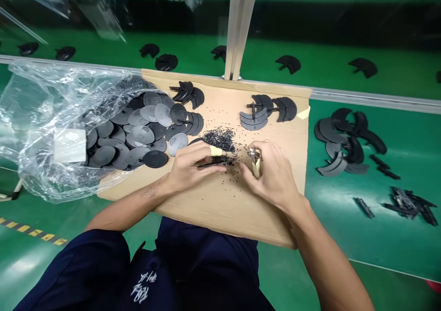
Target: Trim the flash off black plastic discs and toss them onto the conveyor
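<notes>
My left hand (pixel 193 166) is closed on a flat black plastic disc (pixel 214 162), held edge-on just above a cardboard sheet (pixel 220 200); a taped fingertip rests on top of it. My right hand (pixel 270 171) is closed around a small metal cutting tool (pixel 254 155) with a pale handle, its tip close to the disc's right edge. A small heap of black plastic shavings (pixel 220 138) lies just behind both hands.
A clear plastic bag (pixel 51 118) spills several grey-black discs (pixel 144 129) onto the cardboard's left. Trimmed black parts (pixel 267 109) lie at its back edge. More black pieces (pixel 347 138) and sprue scraps (pixel 408 203) sit on the green table at right. A green conveyor (pixel 310 67) carries parts beyond.
</notes>
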The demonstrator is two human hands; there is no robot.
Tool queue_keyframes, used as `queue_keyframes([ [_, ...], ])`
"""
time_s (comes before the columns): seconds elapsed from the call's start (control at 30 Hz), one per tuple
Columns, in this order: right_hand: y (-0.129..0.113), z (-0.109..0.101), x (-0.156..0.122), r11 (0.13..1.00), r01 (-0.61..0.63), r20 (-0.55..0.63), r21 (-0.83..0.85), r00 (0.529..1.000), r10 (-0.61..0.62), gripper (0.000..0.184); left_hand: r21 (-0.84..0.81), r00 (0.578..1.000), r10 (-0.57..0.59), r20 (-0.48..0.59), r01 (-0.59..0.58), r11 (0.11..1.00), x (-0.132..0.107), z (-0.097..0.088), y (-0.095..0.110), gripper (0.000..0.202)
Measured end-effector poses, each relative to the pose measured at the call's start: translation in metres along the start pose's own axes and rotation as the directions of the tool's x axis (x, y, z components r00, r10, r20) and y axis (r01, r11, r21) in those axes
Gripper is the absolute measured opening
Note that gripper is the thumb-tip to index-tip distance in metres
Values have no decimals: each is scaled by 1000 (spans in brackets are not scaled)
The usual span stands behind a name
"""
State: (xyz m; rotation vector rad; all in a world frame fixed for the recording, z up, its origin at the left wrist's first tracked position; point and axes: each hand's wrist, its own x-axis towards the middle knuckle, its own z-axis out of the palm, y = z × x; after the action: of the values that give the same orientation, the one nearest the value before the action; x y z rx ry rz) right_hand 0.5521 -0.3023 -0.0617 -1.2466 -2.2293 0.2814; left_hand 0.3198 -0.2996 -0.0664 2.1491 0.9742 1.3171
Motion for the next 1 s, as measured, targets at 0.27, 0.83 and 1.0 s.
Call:
queue_keyframes([
  [0.27, 3, 3, 2, 995, 90, -22, 35, 996, -89, 28, -335, 940, -329, -89, 283, 899, 4, 1, -9, 23],
  [0.83, 11, 3, -1, 990, 142, 4, -10, 990, -142, 32, -407, 969, -220, 111, 246, 880, 5, -4, -7, 9],
  [1.0, 10, 0, -1, 979, 203, 12, -7, 979, -203, 28, -400, 968, -211, 133, 247, 883, 3, -3, -7, 11],
])
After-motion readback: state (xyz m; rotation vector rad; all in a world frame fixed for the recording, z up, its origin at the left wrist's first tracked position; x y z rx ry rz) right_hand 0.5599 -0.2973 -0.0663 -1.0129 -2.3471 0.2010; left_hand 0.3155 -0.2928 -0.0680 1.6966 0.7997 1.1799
